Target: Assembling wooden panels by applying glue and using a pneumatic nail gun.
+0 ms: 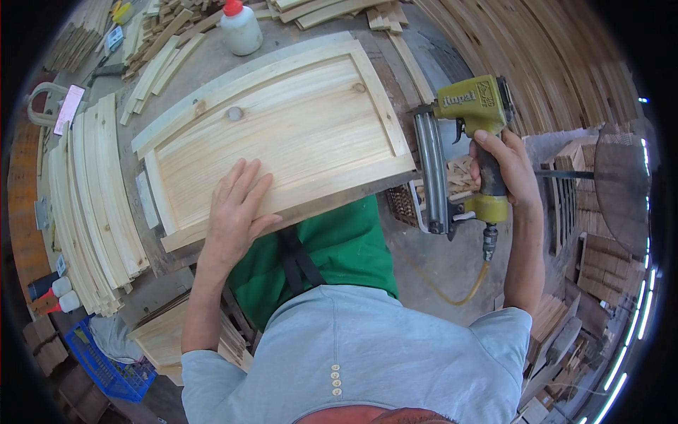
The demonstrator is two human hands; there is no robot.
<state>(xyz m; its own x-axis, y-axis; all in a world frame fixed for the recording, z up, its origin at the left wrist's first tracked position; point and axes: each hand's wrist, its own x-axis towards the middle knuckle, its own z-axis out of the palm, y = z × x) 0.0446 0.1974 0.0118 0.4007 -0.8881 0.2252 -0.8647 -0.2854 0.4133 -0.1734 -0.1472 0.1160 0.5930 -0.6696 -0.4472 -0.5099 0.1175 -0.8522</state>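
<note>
A pale wooden panel with a raised frame lies flat on the workbench. My left hand presses flat on its near edge, fingers spread. My right hand grips the handle of a yellow-green pneumatic nail gun, held just off the panel's right end, its long metal magazine pointing down toward me. A yellowish air hose hangs from the gun's base.
A stack of thin curved wooden strips lies left of the panel. A white glue bottle with a red cap stands at the back. More slats are piled behind and at right. A blue crate sits low left.
</note>
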